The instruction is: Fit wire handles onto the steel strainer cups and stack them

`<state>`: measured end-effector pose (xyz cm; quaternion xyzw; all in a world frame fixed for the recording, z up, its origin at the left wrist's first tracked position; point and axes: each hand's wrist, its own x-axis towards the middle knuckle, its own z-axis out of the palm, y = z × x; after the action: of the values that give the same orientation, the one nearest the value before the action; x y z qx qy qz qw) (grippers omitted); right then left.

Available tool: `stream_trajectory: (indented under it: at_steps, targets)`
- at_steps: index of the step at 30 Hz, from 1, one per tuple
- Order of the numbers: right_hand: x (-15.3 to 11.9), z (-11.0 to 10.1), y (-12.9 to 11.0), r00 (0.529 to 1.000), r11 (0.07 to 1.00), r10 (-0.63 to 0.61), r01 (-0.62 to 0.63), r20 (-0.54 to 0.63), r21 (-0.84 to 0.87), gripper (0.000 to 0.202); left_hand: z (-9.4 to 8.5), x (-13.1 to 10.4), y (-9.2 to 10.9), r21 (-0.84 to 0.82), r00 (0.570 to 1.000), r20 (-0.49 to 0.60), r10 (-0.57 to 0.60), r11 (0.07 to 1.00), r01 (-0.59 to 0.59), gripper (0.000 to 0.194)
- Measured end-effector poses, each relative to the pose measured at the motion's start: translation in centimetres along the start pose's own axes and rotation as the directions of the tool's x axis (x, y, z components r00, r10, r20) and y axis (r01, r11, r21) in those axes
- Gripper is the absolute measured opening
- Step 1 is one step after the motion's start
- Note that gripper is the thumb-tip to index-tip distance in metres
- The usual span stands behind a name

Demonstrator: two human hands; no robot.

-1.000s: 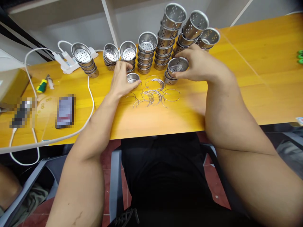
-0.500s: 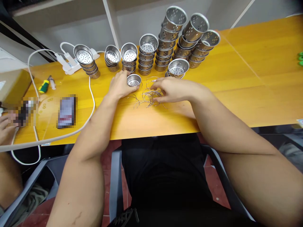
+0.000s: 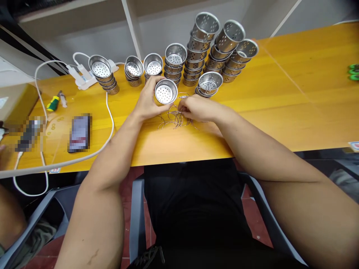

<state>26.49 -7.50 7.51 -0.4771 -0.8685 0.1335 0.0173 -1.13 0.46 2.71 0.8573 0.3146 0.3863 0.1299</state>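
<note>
My left hand [image 3: 150, 99] is closed round the side of a small perforated metal cup [image 3: 166, 92], lifted off the table and tilted so its holed bottom faces me. Just to the right, my right hand [image 3: 188, 107] has its fingers pinched together in a loose pile of thin curved wires [image 3: 177, 118]. The fingertips seem to grip one wire, though the fingers partly hide it. Behind my right hand a short stack of perforated cups [image 3: 209, 83] stands on the table.
Tall stacks of perforated cups [image 3: 196, 56] line the back of the yellow table [image 3: 280, 112]. To the left lie a power strip [image 3: 85, 79], a white cable [image 3: 112, 119], a phone [image 3: 80, 132] and a green-yellow handled tool [image 3: 53, 104]. Green scissors handles [image 3: 353, 71] lie far right.
My left hand has raised the cup from the table and tipped its opening toward me. My right hand's fingers have closed from a spread pose over the wires.
</note>
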Motion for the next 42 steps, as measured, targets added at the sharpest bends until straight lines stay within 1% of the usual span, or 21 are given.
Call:
stream_trajectory:
  at_steps: [2, 5, 8, 10, 15, 18, 21, 25, 29, 32, 36, 39, 42]
  targets:
    - [0.1, 0.2, 0.8, 0.998, 0.999, -0.031, 0.032, -0.057, 0.005, 0.025, -0.1, 0.0, 0.2, -0.005, 1.0, -0.028, 0.004, 1.0, -0.004, 0.111]
    - [0.2, 0.5, 2.1, 0.989, 0.996, -0.061, 0.07, -0.135, 0.062, 0.024, -0.2, 0.1, 0.4, -0.027, 0.999, -0.047, -0.02, 0.999, 0.019, 0.114]
    - [0.3, 0.6, 3.0, 0.982, 0.99, -0.087, 0.104, -0.169, 0.092, 0.023, -0.3, 0.1, 0.4, -0.048, 0.997, -0.062, -0.051, 0.998, 0.048, 0.119]
    - [0.3, 0.5, 3.3, 0.975, 0.987, -0.112, 0.131, -0.19, 0.091, 0.021, -0.4, 0.2, 0.3, -0.048, 0.995, -0.076, -0.069, 0.997, 0.065, 0.118]
    - [0.2, 0.3, 3.2, 0.97, 0.987, -0.128, 0.144, -0.209, 0.065, 0.021, -0.1, 0.1, 0.2, -0.077, 0.988, -0.104, -0.116, 0.991, 0.109, 0.11]
    - [0.2, 0.3, 3.2, 0.967, 0.989, -0.129, 0.141, -0.221, 0.04, 0.023, 0.3, -0.1, 0.1, -0.123, 0.979, -0.13, -0.157, 0.982, 0.141, 0.114]
    - [0.2, 0.3, 3.4, 0.961, 0.99, -0.122, 0.135, -0.249, 0.038, 0.025, 0.5, -0.1, -0.2, -0.138, 0.973, -0.155, -0.171, 0.979, 0.15, 0.119]
    - [0.1, 0.2, 3.5, 0.957, 0.988, -0.126, 0.143, -0.26, 0.05, 0.026, 0.4, 0.1, -0.6, -0.115, 0.973, -0.138, -0.185, 0.979, 0.17, 0.117]
    - [-0.1, 0.0, 3.4, 0.953, 0.985, -0.127, 0.154, -0.275, 0.077, 0.028, 0.6, 0.3, -0.9, -0.126, 0.974, -0.151, -0.168, 0.981, 0.149, 0.111]
    - [-0.1, -0.1, 3.3, 0.952, 0.982, -0.139, 0.167, -0.273, 0.082, 0.029, 0.6, 0.3, -1.0, -0.165, 0.974, -0.173, -0.147, 0.979, 0.119, 0.113]
    - [-0.2, -0.4, 3.1, 0.948, 0.98, -0.145, 0.177, -0.282, 0.091, 0.032, 0.5, 0.1, -1.1, -0.163, 0.97, -0.172, -0.174, 0.976, 0.146, 0.11]
    - [-0.5, -0.8, 2.9, 0.95, 0.979, -0.126, 0.165, -0.286, 0.116, 0.027, 0.6, -0.1, -1.5, -0.159, 0.97, -0.181, -0.162, 0.978, 0.133, 0.109]
    - [-0.9, -1.0, 2.3, 0.945, 0.971, -0.076, 0.143, -0.317, 0.193, 0.018, 0.8, -0.1, -1.9, -0.126, 0.978, -0.169, -0.124, 0.987, 0.104, 0.109]
